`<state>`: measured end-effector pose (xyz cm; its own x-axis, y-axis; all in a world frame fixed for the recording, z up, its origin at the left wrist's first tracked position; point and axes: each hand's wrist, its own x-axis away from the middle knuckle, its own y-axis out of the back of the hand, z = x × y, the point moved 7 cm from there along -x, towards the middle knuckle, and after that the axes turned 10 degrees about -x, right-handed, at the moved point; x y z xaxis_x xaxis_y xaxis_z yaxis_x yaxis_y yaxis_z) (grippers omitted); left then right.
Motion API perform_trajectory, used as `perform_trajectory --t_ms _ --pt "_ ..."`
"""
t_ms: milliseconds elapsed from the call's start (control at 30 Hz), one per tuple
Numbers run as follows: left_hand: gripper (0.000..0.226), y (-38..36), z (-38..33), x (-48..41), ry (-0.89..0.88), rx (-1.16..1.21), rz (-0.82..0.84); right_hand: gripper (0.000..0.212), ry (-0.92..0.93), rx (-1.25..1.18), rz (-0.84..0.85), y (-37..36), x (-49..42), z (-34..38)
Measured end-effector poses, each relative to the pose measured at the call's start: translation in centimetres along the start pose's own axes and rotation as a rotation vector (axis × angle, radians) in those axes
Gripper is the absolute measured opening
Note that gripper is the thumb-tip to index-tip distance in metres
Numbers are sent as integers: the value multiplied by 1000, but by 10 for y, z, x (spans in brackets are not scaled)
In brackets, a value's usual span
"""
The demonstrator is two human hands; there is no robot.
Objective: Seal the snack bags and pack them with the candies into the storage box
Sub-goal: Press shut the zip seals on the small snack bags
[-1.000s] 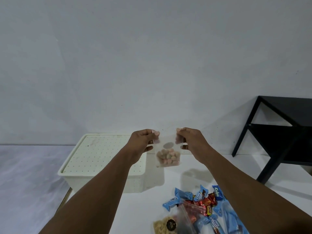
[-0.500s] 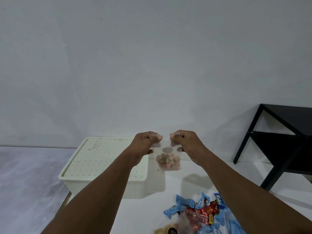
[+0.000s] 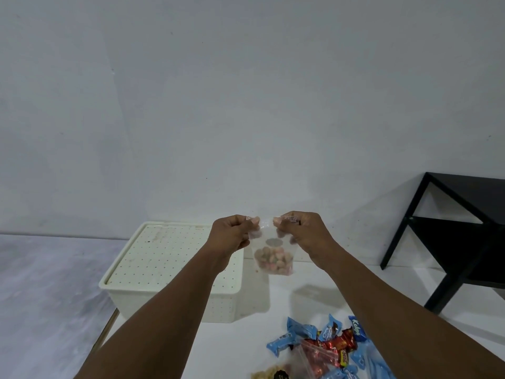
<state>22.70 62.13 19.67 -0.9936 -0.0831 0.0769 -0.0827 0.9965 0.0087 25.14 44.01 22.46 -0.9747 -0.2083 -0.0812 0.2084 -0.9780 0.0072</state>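
Note:
A small clear snack bag (image 3: 273, 255) with pinkish round snacks in its bottom hangs in the air above the white table (image 3: 232, 351). My left hand (image 3: 232, 236) pinches its top left corner, my right hand (image 3: 300, 232) its top right corner. Behind my left arm stands the cream perforated storage box (image 3: 153, 269) with its lid on. Blue and red wrapped candies (image 3: 325, 340) lie in a heap near the table's front right. Another clear bag (image 3: 314, 356) lies on them, and a bag of pale snacks (image 3: 270, 374) shows at the bottom edge.
A black side table (image 3: 461, 231) with a lower shelf stands at the right, beyond the white table. A plain pale wall fills the background. Grey floor lies to the left of the table.
My two hands have moved closer together along the top of the bag, and the bag has sunk slightly in view as the camera tilted up.

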Motion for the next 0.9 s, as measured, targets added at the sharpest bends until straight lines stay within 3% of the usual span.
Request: perform_trajectory --t_ms 167,300,433,733,900 --pt "19 9 -6 -2 -67 -15 -97 20 -79 -189 8 8 2 -9" --pt "19 4 -4 0 -48 4 -20 16 -20 -112 -57 19 3 -8" --pt "18 -9 2 3 25 -34 109 26 12 -31 -50 23 4 -5" --pt "16 -19 -12 0 -82 -198 101 20 -74 -106 -13 15 8 -12" --pt "12 -24 -10 -1 -58 -207 121 14 -42 -12 6 16 6 -8"
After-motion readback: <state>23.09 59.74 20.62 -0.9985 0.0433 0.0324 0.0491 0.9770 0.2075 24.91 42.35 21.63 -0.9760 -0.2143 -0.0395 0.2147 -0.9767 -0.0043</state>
